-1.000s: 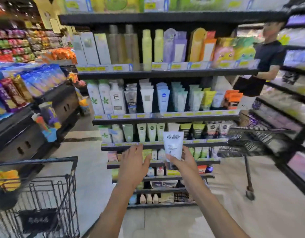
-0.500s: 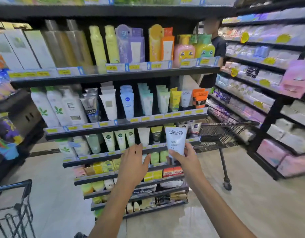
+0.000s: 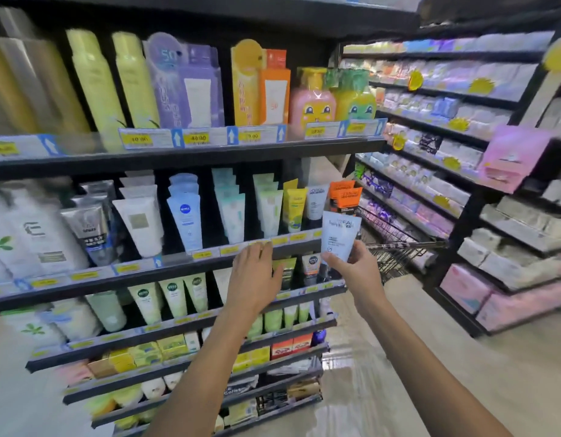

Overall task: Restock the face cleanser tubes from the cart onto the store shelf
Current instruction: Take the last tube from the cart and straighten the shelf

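Closer now, both arms have risen toward the middle tier of the black store shelf [image 3: 190, 159], and the view has swung right. Right hand [image 3: 356, 272], centre-right of the frame, pinches the white squeeze tube of face cleanser [image 3: 339, 236] by its lower end, upright, just before the shelf's right end. Left hand [image 3: 253, 275] reaches out flat, fingers straight, tips at the yellow price strip [image 3: 209, 254]. Black wire cart [image 3: 396, 247] sits behind, right of centre.

The held tube [image 3: 339, 238] is pale blue-white with dark lettering. On the black shelf [image 3: 178, 159], price tags [image 3: 198, 138] are yellow. Above stand pale yellow bottles [image 3: 115, 80], purple packs [image 3: 190, 86], and orange packs [image 3: 260, 86]. Far right, boxes [image 3: 468, 288] are pink.
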`<move>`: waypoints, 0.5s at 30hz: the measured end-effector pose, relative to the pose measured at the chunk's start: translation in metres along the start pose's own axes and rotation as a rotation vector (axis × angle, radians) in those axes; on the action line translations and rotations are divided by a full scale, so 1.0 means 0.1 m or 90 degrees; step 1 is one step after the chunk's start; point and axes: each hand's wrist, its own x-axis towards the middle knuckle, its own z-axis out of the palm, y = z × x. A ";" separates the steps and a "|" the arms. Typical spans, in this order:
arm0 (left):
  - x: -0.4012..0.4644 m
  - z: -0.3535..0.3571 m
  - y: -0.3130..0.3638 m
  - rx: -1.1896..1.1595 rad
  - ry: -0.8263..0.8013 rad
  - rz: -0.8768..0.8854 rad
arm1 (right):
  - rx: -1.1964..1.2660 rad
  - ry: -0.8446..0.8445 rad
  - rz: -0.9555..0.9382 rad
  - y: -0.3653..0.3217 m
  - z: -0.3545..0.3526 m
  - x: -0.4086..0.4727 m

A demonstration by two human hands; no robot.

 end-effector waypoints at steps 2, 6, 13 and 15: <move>0.17 0.08 0.00 0.010 -0.008 0.005 | -0.031 0.010 -0.018 0.00 0.00 0.24; 0.41 0.20 -0.04 0.030 0.009 0.009 | -0.101 0.030 -0.055 -0.05 0.06 0.72; 0.62 0.35 -0.12 0.060 0.013 -0.030 | -0.169 0.040 -0.085 -0.09 0.23 1.32; 0.62 0.39 -0.12 0.074 0.017 -0.030 | -0.179 0.038 -0.103 -0.06 0.27 1.45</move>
